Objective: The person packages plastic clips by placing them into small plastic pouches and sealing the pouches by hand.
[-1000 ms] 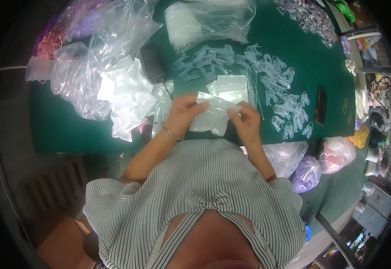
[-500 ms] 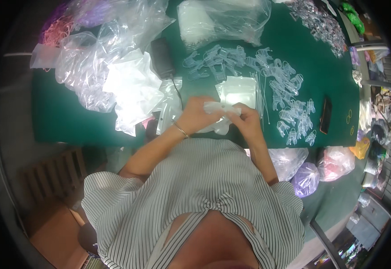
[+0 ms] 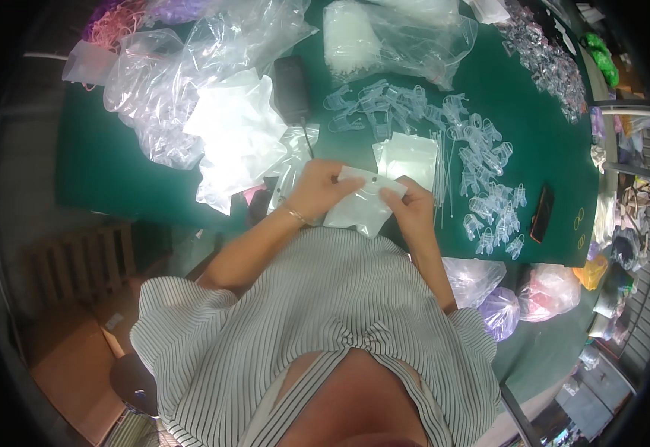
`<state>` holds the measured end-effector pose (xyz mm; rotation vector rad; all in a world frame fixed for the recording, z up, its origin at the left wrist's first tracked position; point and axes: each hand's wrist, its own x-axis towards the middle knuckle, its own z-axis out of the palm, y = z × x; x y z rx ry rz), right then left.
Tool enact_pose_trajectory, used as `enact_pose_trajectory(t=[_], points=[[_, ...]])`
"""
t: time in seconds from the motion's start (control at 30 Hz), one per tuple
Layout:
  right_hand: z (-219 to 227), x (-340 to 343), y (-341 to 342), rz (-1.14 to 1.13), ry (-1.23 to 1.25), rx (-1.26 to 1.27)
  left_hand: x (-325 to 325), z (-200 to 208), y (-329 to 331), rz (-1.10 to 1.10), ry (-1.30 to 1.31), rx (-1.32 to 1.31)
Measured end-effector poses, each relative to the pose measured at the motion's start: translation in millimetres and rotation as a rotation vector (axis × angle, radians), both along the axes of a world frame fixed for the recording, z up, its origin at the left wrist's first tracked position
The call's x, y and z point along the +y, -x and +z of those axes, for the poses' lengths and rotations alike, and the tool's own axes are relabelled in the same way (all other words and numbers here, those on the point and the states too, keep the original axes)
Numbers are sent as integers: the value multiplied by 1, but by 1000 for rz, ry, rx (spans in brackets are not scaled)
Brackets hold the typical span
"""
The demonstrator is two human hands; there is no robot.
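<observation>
The fingers of the left hand and the right hand are pinched on a small whitish plastic pouch, one at each side of its upper edge, thumbs toward the wearer. The pouch hangs between them just in front of the striped top, its punched hole between the thumbs. It looks very light, limp and slick, likely to crease or slide rather than break; the upper corners seem the best hold, since the film there can be drawn taut. Glare and fingers hide the mouth, so whether anything is inside I cannot tell.

Just beyond lie a flat stack of similar pouches and, beside it, thin clear strips. Clear plastic clips curve around these toward the right. Left of them sit a black adapter with its cord and a glaring heap of white pouches.

The table is green and smooth, with a dark phone near its right end. Past its near edge are filled bags, one pinkish; a slatted wooden piece stands at left, and crowded shelving lines the right rim.
</observation>
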<state>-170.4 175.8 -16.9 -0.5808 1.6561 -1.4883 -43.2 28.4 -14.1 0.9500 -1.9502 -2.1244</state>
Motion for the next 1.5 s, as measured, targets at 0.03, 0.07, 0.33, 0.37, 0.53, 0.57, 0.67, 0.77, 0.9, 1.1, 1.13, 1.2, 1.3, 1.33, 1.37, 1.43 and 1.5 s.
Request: enact_pose_trajectory(t=[0.03,0.07,0.33,0.37,0.53,0.57,0.67,0.77,0.9,1.1,1.13,1.2,1.3,1.33,1.37,1.43,1.5], points=[[-1,0,0,-3,-1,1,-2,2,-2,-3,-1,1],[-2,0,2,-18,4,-73,-4,5,-3,20,-131,56],[-1,-2,4,-29,-23,-199,-12,-18,-15,-18,-117,38],[-2,-2,4,-36,-32,-190,-12,-22,-16,-3,-197,77],[-9,-2,4,-40,-72,-159,-7,-19,-14,27,-131,105],[-10,-1,2,-37,-68,-155,-7,-23,-16,29,-127,109],[-12,2,-2,-94,-45,-183,-7,-17,-15,27,-90,137],[-17,-1,-3,-53,12,-90,-7,-2,-8,45,-295,189],[-15,-10,-6,4,54,-91,-6,-3,-8,10,-127,19],[-11,-4,-12,30,-8,-62,-10,-11,-21,80,-319,108],[-6,-7,-14,28,-55,-119,-9,-13,-24,90,-285,105],[-3,-15,-15,69,-47,-162,-6,-11,-26,104,-249,101],[-4,-17,-14,119,-74,-157,-3,3,-22,7,284,4],[-6,-17,-13,135,-105,-113,-2,0,-23,16,286,5],[-7,-16,-13,143,-103,-111,-1,-5,-24,21,277,-3],[-9,-14,-16,186,-65,280,0,-7,-25,31,268,-13],[-5,-18,-16,179,-38,246,1,-2,-22,74,424,113]])
